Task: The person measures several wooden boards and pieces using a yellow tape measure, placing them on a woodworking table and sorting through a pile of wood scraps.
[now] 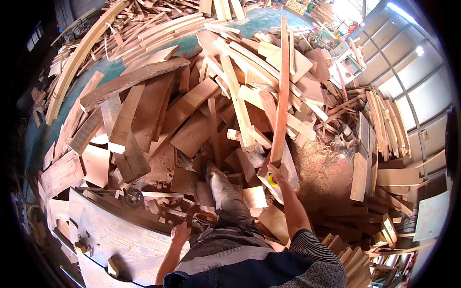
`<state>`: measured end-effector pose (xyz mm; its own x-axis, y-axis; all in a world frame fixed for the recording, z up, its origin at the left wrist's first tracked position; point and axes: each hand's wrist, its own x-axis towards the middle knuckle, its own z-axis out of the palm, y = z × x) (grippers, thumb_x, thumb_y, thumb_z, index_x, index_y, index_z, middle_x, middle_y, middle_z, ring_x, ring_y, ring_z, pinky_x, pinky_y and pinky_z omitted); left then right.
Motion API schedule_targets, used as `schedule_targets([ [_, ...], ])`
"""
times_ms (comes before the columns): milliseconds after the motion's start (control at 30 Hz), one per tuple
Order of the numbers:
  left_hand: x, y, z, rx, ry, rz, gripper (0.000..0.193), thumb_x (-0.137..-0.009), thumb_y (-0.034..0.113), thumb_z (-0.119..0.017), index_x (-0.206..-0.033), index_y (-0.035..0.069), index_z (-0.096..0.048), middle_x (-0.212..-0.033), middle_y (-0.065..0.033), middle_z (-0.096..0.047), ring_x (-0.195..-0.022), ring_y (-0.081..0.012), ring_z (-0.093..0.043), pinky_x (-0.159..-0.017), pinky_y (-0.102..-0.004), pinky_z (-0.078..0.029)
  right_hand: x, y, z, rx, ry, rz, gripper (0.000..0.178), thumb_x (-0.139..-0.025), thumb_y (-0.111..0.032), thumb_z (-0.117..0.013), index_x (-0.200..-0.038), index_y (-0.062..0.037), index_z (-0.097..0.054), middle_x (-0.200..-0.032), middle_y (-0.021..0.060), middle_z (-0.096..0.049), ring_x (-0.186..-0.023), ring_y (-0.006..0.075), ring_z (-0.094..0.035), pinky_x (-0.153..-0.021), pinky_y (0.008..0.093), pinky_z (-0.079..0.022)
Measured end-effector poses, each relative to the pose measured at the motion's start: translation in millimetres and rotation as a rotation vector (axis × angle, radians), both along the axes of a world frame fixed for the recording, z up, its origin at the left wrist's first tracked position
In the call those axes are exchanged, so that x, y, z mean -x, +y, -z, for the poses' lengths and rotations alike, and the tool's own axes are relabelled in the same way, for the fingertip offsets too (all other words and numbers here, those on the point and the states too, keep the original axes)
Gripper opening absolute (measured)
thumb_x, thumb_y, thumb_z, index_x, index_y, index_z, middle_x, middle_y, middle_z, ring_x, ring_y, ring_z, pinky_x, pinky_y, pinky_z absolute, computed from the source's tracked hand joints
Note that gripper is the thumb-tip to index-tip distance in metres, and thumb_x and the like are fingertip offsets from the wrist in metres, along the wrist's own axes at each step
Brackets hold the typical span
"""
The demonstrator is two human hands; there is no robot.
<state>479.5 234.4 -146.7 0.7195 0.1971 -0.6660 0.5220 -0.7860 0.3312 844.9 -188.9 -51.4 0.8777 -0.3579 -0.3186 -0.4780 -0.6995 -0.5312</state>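
The long, narrow, reddish-brown wooden board point(283, 96) was gripped near its lower end by the right hand point(279, 175), with the fingers closed around the wood. The board was directed away from the body, across the heap of loose wooden boards and offcuts point(194, 134). A small, rounded yellow object point(272, 180) was visible against the right hand; whether it was also held could not be determined. The left hand point(180, 233) was positioned at the near edge of the pale, flat worktop point(139, 242), with the fingers loosely curled; contact or grip could not be confirmed.

Progress was judged as follows: one board had been taken up and had not yet been released. Thin, pale wooden strips point(384, 125) were stood leaning near the panelled wall point(413, 72); whether these had been completed could not be established. Most of the stock was left in the heap, unsorted and lying at mixed angles.
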Motion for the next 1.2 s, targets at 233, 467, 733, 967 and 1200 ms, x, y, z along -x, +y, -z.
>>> schedule_targets([
  [233, 9, 2, 17, -0.082, -0.068, -0.008, 0.033, -0.090, 0.035, -0.067, -0.102, 0.005, -0.067, -0.095, -0.0255, -0.073, -0.092, -0.0444, -0.072, -0.081, -0.0573, -0.055, 0, -49, -38, 0.013, 0.011, -0.039, 0.073, -0.079, -0.054, -0.079, -0.119, 0.0052, -0.066, -0.117, 0.0298, -0.071, -0.113, 0.0435, -0.069, -0.095, 0.0488, -0.053],
  [467, 1, -3, 16, -0.101, -0.103, 0.017, 0.032, -0.089, 0.035, -0.067, -0.100, 0.006, -0.069, -0.093, -0.0251, -0.073, -0.090, -0.0449, -0.071, -0.079, -0.0569, -0.055, -7, -143, -31, 0.304, 0.027, 0.070, 0.076, -0.082, -0.057, -0.075, -0.126, 0.0040, -0.063, -0.120, 0.0318, -0.070, -0.115, 0.0470, -0.068, -0.100, 0.0520, -0.052],
  [733, -6, 0, -13, -0.069, 0.039, -0.006, 0.035, -0.089, 0.035, -0.063, -0.110, 0.008, -0.071, -0.104, -0.0254, -0.075, -0.103, -0.0432, -0.072, -0.089, -0.0550, -0.056, 2, -91, -28, 0.340, 0.082, 0.005, 0.074, -0.086, -0.054, -0.071, -0.128, 0.0057, -0.060, -0.123, 0.0338, -0.068, -0.118, 0.0482, -0.066, -0.103, 0.0521, -0.050],
  [967, -2, -2, -2, -0.061, -0.048, -0.015, 0.033, -0.087, 0.039, -0.068, -0.099, 0.007, -0.069, -0.095, -0.0230, -0.074, -0.093, -0.0473, -0.070, -0.083, -0.0579, -0.054, -6, -118, -30, 0.351, 0.074, 0.036, 0.072, -0.086, -0.054, -0.072, -0.127, 0.0043, -0.060, -0.124, 0.0326, -0.068, -0.119, 0.0452, -0.067, -0.102, 0.0516, -0.051],
  [1200, -2, -2, 1, -0.079, -0.025, 0.015, 0.033, -0.088, 0.037, -0.068, -0.102, 0.008, -0.071, -0.096, -0.0254, -0.073, -0.096, -0.0450, -0.071, -0.084, -0.0568, -0.055, -2, -117, -29, 0.401, 0.095, 0.059, 0.070, -0.088, -0.053, -0.070, -0.127, 0.0037, -0.058, -0.122, 0.0326, -0.069, -0.117, 0.0458, -0.067, -0.101, 0.0520, -0.052],
])
